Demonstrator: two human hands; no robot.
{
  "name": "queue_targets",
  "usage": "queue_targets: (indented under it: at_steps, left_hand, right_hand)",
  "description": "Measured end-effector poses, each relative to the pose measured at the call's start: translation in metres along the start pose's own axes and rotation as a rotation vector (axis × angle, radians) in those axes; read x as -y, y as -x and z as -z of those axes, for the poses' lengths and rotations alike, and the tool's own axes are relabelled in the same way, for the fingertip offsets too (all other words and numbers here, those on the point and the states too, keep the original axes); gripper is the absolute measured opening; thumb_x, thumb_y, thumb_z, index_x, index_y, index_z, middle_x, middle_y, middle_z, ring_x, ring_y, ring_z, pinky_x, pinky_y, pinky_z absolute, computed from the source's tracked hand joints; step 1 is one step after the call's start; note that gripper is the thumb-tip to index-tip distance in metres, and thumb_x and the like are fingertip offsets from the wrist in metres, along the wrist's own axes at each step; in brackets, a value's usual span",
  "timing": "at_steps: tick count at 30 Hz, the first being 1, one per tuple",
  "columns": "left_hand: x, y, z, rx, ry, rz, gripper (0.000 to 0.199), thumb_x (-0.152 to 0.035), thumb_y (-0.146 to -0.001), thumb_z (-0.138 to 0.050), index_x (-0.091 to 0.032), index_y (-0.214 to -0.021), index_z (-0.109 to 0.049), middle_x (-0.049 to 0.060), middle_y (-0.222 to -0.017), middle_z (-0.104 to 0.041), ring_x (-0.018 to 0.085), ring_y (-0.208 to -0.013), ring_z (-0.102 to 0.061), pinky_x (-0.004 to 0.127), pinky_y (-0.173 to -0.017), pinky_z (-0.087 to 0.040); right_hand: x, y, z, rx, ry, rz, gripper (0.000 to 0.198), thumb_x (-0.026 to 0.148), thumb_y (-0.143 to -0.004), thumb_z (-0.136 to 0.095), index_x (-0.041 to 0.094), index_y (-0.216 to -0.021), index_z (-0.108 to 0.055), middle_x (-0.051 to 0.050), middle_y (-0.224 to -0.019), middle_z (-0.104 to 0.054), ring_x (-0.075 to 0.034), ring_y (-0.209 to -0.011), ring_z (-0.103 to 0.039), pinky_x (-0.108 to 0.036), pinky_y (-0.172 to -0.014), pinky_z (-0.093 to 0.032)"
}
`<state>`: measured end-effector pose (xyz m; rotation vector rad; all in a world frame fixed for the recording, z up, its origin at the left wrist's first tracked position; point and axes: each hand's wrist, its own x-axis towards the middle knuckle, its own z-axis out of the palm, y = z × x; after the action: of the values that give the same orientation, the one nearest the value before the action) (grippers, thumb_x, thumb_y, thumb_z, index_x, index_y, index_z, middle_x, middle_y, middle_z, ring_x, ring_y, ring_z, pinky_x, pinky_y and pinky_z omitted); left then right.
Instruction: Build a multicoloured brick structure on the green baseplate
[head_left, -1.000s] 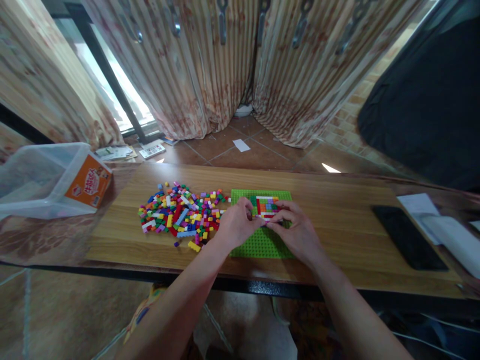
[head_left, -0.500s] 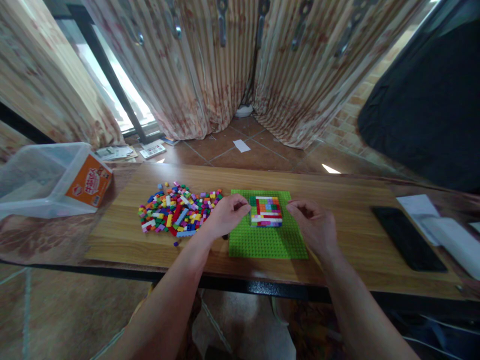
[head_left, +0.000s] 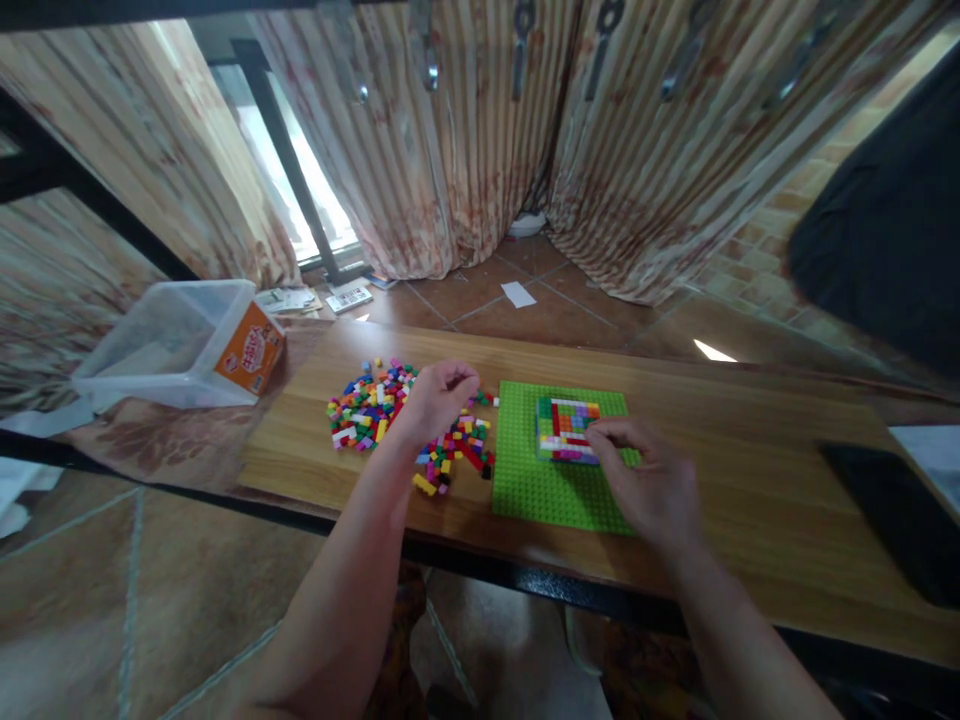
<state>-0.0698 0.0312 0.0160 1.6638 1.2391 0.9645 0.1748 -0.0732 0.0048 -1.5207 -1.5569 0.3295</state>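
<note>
A small block structure of coloured toy bricks [head_left: 571, 430], with white, red, orange and green pieces on top, stands on a green studded baseplate [head_left: 525, 490]. My right hand [head_left: 649, 475] is at the structure's right edge, its thumb and fingertips drawn together; whether a brick is between them is hidden. Over the right part of a loose pile of mixed toy bricks [head_left: 367, 405], my left hand [head_left: 441, 400] hovers with thumb and fingers pinched. Anything in that pinch is too small to make out.
A clear plastic bin [head_left: 172, 345] with an orange label stands at the left end of the wooden table [head_left: 300, 480]. At the right lies a dark flat phone-like object [head_left: 892, 520] near white paper [head_left: 930, 455]. Curtains [head_left: 465, 150] hang beyond the table.
The view has turned left, so everything sits further right. My left hand has moved away from the structure to above the brick pile. My right hand has come in against the structure's right side.
</note>
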Motion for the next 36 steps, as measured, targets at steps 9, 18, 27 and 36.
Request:
queue_targets:
  at_steps: [9,18,27,36]
  left_hand:
    - [0.005,-0.003,0.008,-0.104,0.020,-0.003,0.016,-0.027,-0.079,-0.056,-0.014,-0.074,-0.064,-0.003,-0.059,-0.056,0.009,-0.056,-0.047,0.019,-0.053,-0.037]
    - [0.018,-0.004,0.029,-0.174,-0.056,-0.017,0.011,-0.021,-0.077,-0.056,-0.014,-0.076,-0.065,0.000,-0.067,-0.064,0.011,-0.061,-0.054,0.020,-0.058,-0.041]
    - [0.031,0.007,0.094,-0.509,-0.424,0.263,0.013,-0.019,-0.075,-0.058,-0.017,-0.077,-0.070,0.002,-0.065,-0.065,0.016,-0.065,-0.058,0.025,-0.063,-0.043]
    - [0.024,0.016,0.092,-0.208,-0.758,0.510,0.034,-0.021,-0.081,-0.059,-0.019,-0.112,-0.073,0.012,-0.109,-0.074,0.022,-0.099,-0.067,0.028,-0.084,-0.048]
  right_hand:
    - [0.037,0.018,-0.045,0.269,-0.022,0.235,0.015,0.024,-0.093,-0.054,0.024,-0.084,-0.066,-0.004,-0.089,-0.071,-0.019,-0.084,-0.066,-0.033,-0.077,-0.051]
    - [0.036,0.017,-0.062,0.269,0.010,0.231,0.015,0.022,-0.094,-0.052,0.023,-0.087,-0.065,-0.005,-0.090,-0.071,-0.020,-0.086,-0.066,-0.033,-0.078,-0.051]
    - [0.030,0.017,-0.062,0.256,0.005,0.265,0.015,0.026,-0.094,-0.052,0.024,-0.088,-0.065,-0.004,-0.088,-0.072,-0.020,-0.083,-0.069,-0.032,-0.075,-0.052]
    - [0.025,0.018,-0.062,0.283,0.021,0.300,0.016,0.025,-0.096,-0.052,0.022,-0.088,-0.066,-0.002,-0.089,-0.071,-0.016,-0.083,-0.068,-0.029,-0.076,-0.050]
